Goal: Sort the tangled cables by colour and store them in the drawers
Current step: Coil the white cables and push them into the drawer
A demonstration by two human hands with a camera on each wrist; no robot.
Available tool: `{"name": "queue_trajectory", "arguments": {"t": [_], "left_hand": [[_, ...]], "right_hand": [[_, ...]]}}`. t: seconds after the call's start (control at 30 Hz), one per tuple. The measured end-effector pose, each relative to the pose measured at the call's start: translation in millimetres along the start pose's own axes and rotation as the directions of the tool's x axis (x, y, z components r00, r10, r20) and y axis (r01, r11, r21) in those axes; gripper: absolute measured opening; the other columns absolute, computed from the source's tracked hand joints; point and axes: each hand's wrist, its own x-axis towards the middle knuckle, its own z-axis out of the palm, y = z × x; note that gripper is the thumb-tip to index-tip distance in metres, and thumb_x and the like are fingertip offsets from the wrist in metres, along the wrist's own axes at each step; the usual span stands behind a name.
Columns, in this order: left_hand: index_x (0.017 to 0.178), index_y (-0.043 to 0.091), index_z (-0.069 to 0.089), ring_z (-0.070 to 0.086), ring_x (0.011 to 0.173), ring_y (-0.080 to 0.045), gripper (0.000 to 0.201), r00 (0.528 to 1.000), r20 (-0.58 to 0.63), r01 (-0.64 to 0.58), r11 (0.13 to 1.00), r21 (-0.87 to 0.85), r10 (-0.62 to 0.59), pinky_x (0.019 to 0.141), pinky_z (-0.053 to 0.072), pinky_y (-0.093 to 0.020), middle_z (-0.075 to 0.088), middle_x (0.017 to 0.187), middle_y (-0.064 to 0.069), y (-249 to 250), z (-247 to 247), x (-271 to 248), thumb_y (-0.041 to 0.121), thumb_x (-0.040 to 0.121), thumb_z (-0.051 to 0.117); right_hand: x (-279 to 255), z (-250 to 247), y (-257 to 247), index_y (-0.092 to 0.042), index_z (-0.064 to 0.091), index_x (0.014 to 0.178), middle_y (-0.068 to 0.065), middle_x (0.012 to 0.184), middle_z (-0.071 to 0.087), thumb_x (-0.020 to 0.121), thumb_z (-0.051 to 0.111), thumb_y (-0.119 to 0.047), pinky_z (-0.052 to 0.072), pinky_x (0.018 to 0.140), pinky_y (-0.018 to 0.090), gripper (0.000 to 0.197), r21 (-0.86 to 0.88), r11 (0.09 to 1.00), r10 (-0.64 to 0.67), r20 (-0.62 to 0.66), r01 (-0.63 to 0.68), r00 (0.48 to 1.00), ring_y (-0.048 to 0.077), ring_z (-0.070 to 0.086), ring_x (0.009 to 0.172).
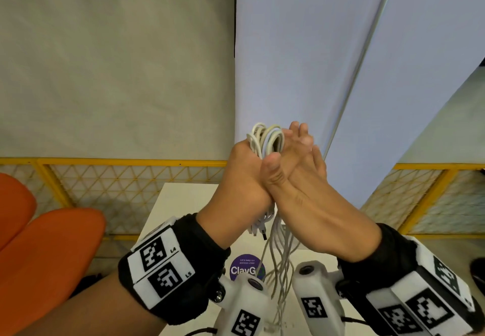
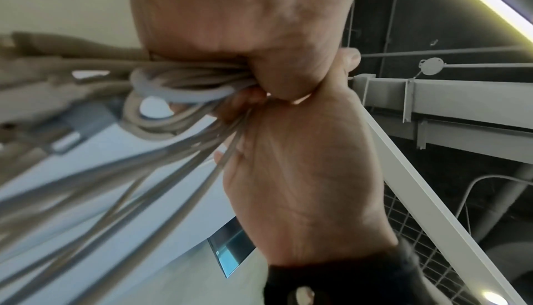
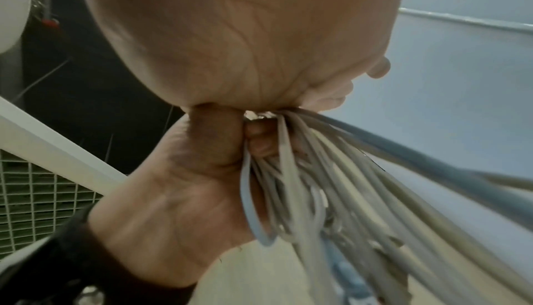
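- A bundle of white cables (image 1: 267,140) is held up in the air between both hands, raised above a white table (image 1: 183,199) that lies below and nearer.
- The looped tops of the cables stand out above the left hand (image 1: 242,178); their loose tails and plugs hang down between the two wrists toward the table.
- The left hand is curled into a fist round the middle of the bundle, with the cables running through the closed palm.
- The right hand (image 1: 296,175) is pressed against the left hand from the right side, its thumb laid across the bundle just under the loops.
- The right hand's fingers (image 1: 299,130) reach up behind the loops, fairly straight and close together; how tightly they press cannot be told from the head view.
- In the right wrist view the cables (image 3: 317,184) fan out from the seam where both palms meet.
- A round purple sticker (image 1: 245,267) lies on the table under the hanging tails.
- Orange seats (image 1: 52,243) sit at the left, before a yellow mesh fence (image 1: 131,178).
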Motion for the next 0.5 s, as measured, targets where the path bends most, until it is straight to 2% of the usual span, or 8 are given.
{"name": "queue_trajectory", "arguments": {"t": [0.07, 0.13, 0.17, 0.23, 0.3, 0.4, 0.43, 0.5], "left_hand": [[0.083, 0.012, 0.068, 0.062, 0.059, 0.008, 0.042, 0.999, -0.032, 0.01, 1.0, -0.025, -0.011, 0.057, 0.049, -0.008, 0.065, 0.068, -0.014, -4, 2, -2, 0.053, 0.08, 0.077], [0.087, 0.013, 0.067, 0.064, 0.068, 0.008, 0.06, 0.994, -0.085, 0.06, 0.998, -0.029, -0.062, 0.063, 0.051, -0.011, 0.07, 0.088, -0.016, -5, 4, -4, 0.068, 0.064, 0.077], [0.087, 0.013, 0.068, 0.067, 0.067, 0.003, 0.064, 0.986, -0.129, 0.105, 0.994, -0.028, -0.108, 0.064, 0.053, -0.018, 0.071, 0.086, -0.014, -3, 2, -2, 0.071, 0.062, 0.079], [0.083, 0.009, 0.073, 0.065, 0.057, -0.014, 0.05, 0.959, -0.21, 0.197, 0.98, 0.012, -0.19, 0.062, 0.048, -0.027, 0.065, 0.064, -0.005, 6, -7, 6, 0.059, 0.077, 0.074], [0.074, 0.011, 0.072, 0.049, 0.044, -0.015, 0.043, 0.942, -0.248, 0.246, 0.968, 0.058, -0.225, 0.051, 0.041, -0.024, 0.047, 0.047, 0.0, 16, -17, 13, 0.052, 0.087, 0.069], [0.07, 0.013, 0.066, 0.036, 0.042, -0.015, 0.047, 0.938, -0.218, 0.29, 0.955, 0.066, -0.269, 0.045, 0.035, -0.024, 0.03, 0.044, 0.001, 26, -25, 17, 0.055, 0.089, 0.065], [0.069, 0.013, 0.065, 0.035, 0.044, -0.015, 0.048, 0.938, -0.195, 0.303, 0.952, 0.052, -0.288, 0.047, 0.036, -0.025, 0.029, 0.045, 0.001, 28, -26, 16, 0.056, 0.088, 0.064], [0.067, 0.013, 0.064, 0.037, 0.045, -0.015, 0.049, 0.933, -0.158, 0.329, 0.944, 0.018, -0.323, 0.052, 0.038, -0.029, 0.029, 0.046, 0.001, 31, -26, 15, 0.058, 0.087, 0.064]], "right_hand": [[1, 2, 4, -0.056, 0.003, 0.145, -0.011, 0.163, 0.007, 0.062, -0.012, -0.09, -0.012, 0.121, 0.039, 0.091, 0.002, 0.999, -0.051, 0.011, 0.051, 0.999, -0.001, -0.023, 0.145], [3, 3, 7, -0.041, 0.023, 0.15, -0.006, 0.157, 0.032, 0.068, 0.001, -0.093, 0.009, 0.123, 0.043, 0.099, 0.106, 0.994, -0.038, 0.013, 0.036, 0.999, 0.009, 0.014, 0.15], [2, 3, 8, -0.036, 0.024, 0.149, -0.007, 0.145, 0.048, 0.072, 0.01, -0.091, 0.025, 0.119, 0.041, 0.095, 0.19, 0.981, -0.026, 0.016, 0.023, 1.0, 0.007, 0.038, 0.14], [-3, 4, 9, -0.036, 0.022, 0.147, -0.003, 0.123, 0.065, 0.076, 0.024, -0.085, 0.046, 0.104, 0.035, 0.086, 0.33, 0.944, -0.012, 0.061, -0.009, 0.998, 0.004, 0.061, 0.113], [-5, 10, 14, -0.037, 0.033, 0.135, -0.005, 0.114, 0.067, 0.079, 0.035, -0.078, 0.051, 0.097, 0.036, 0.069, 0.349, 0.937, -0.015, 0.115, -0.026, 0.993, 0.006, 0.064, 0.106], [-3, 19, 23, -0.037, 0.047, 0.122, -0.017, 0.11, 0.065, 0.088, 0.062, -0.055, 0.048, 0.097, 0.032, 0.041, 0.349, 0.936, -0.012, 0.164, -0.046, 0.986, 0.0, 0.061, 0.106], [-2, 21, 24, -0.036, 0.052, 0.115, -0.016, 0.103, 0.066, 0.086, 0.069, -0.047, 0.05, 0.093, 0.031, 0.035, 0.347, 0.937, -0.007, 0.153, -0.047, 0.988, 0.0, 0.062, 0.1], [0, 23, 22, -0.034, 0.057, 0.094, -0.014, 0.08, 0.061, 0.079, 0.078, -0.035, 0.05, 0.075, 0.021, 0.026, 0.361, 0.932, 0.008, 0.099, -0.044, 0.995, 0.003, 0.059, 0.075]]}}
